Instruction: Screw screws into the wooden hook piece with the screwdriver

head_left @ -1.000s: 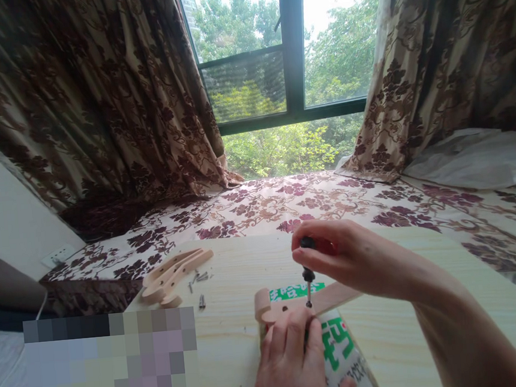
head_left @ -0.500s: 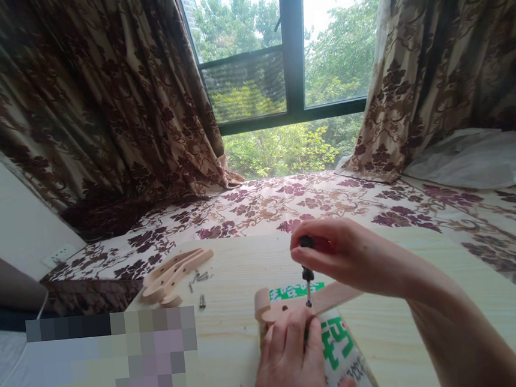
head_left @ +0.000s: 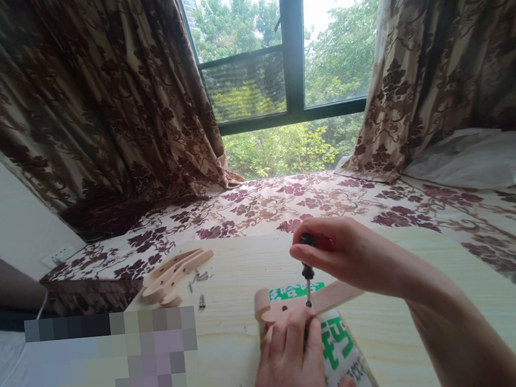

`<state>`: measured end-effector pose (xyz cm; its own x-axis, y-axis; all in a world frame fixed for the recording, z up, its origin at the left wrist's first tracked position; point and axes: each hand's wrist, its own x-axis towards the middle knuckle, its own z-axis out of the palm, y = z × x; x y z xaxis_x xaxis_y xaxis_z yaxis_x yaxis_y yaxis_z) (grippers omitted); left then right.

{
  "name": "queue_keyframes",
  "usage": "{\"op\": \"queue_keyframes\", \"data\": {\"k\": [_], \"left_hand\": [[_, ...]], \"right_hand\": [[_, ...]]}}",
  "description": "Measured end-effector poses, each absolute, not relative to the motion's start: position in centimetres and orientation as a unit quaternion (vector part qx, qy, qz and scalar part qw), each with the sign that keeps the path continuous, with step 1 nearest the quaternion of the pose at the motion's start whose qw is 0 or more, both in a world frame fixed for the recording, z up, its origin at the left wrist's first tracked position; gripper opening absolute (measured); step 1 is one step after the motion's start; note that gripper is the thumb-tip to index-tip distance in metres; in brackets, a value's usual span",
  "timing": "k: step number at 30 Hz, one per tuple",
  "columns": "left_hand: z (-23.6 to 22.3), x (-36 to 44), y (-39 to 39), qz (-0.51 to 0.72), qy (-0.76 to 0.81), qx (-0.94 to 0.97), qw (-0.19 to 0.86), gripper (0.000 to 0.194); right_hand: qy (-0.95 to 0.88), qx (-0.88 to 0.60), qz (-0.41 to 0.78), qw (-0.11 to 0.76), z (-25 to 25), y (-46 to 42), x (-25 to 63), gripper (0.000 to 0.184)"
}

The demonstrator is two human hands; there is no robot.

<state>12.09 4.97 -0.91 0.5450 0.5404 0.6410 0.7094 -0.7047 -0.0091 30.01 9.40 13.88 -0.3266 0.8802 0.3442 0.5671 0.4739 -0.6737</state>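
My right hand (head_left: 335,250) is closed round the black handle of a screwdriver (head_left: 308,268), held nearly upright. The screwdriver's tip meets a dark screw or hole in a pale wooden piece (head_left: 334,295), which lies across a white and green printed package (head_left: 336,337). With its fingers together, my left hand (head_left: 287,353) presses the near side of that wooden piece and holds it against the package. A second dark hole shows to the left of the tip. A rounded wooden block (head_left: 262,304) adjoins the piece's left end.
Several curved wooden pieces with holes (head_left: 175,276) lie at the left of the pale wooden tabletop (head_left: 236,352). Beside them are several loose screws (head_left: 203,300). Behind the table is a ledge with flowered cloth (head_left: 286,206), below a window. A blurred patch covers the lower left.
My right hand has shifted slightly round the screwdriver handle, its fingers a little differently placed. The left hand and the wooden piece stay where they were.
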Motion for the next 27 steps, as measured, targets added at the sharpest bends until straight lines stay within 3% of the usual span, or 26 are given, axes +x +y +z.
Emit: {"op": "queue_keyframes", "data": {"k": [3,13,20,27], "left_hand": [[-0.8,12.2,4.9,-0.313,-0.363,-0.867,0.135,0.048],[-1.1,12.1,4.9,-0.311,-0.37,-0.867,0.122,0.05],[-1.1,12.0,5.1,-0.308,-0.363,-0.868,0.141,0.051],[-1.0,12.2,4.9,-0.314,-0.367,-0.866,0.13,0.049]], "right_hand": [[-0.791,-0.456,0.231,0.337,14.4,8.8,30.0,0.014],[-0.78,-0.465,0.203,0.365,13.4,9.8,30.0,0.023],[-0.798,-0.442,0.243,0.33,14.9,8.5,30.0,0.012],[-0.788,-0.435,0.257,0.352,13.9,9.4,30.0,0.022]]}}
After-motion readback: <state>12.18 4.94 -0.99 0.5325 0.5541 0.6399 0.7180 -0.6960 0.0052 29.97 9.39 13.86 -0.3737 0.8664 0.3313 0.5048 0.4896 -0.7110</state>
